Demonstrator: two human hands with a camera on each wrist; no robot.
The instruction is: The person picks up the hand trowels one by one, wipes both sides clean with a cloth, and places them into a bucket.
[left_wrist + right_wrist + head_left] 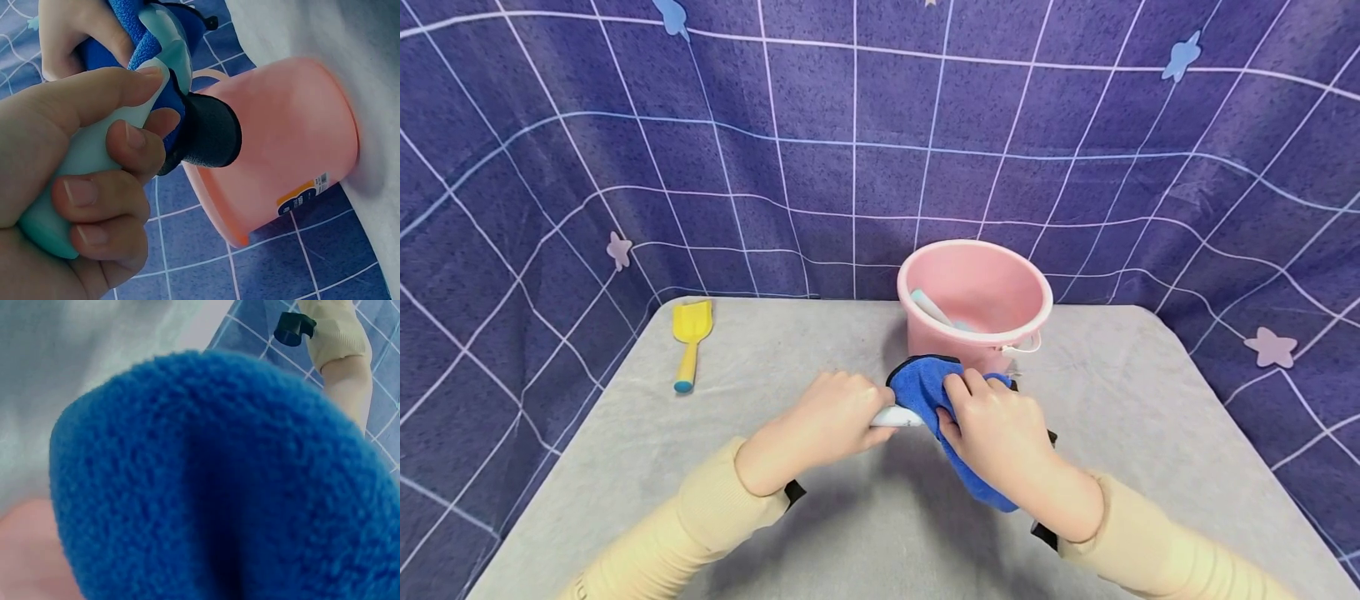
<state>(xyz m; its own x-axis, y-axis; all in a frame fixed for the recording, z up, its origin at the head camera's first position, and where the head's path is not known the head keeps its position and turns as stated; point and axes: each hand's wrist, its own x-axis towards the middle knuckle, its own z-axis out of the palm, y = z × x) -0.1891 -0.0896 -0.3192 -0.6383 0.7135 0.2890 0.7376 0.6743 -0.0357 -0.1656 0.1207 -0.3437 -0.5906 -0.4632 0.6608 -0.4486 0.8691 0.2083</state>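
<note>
My left hand [838, 417] grips the pale handle [94, 147] of a toy sand tool, fingers curled round it; the handle's end is teal. Part of the tool's pale teal head [172, 47] shows amid a blue cloth [925, 387] with black edging, while the rest is hidden by the cloth, so I cannot tell its exact kind. With curled fingers my right hand [1000, 429] holds the cloth against the tool's head. A fold of cloth [187, 469] fills most of the right wrist view. Both hands are in front of a pink bucket [925, 337].
Inside the bucket leans another pale-handled thing [931, 307]. The bucket's white carrying handle [1026, 346] hangs at its front right. A yellow toy shovel [691, 342] with a blue end lies at the back left of the grey-covered table [760, 350]. Purple-blue checked curtain [820, 183] surrounds the back and sides.
</note>
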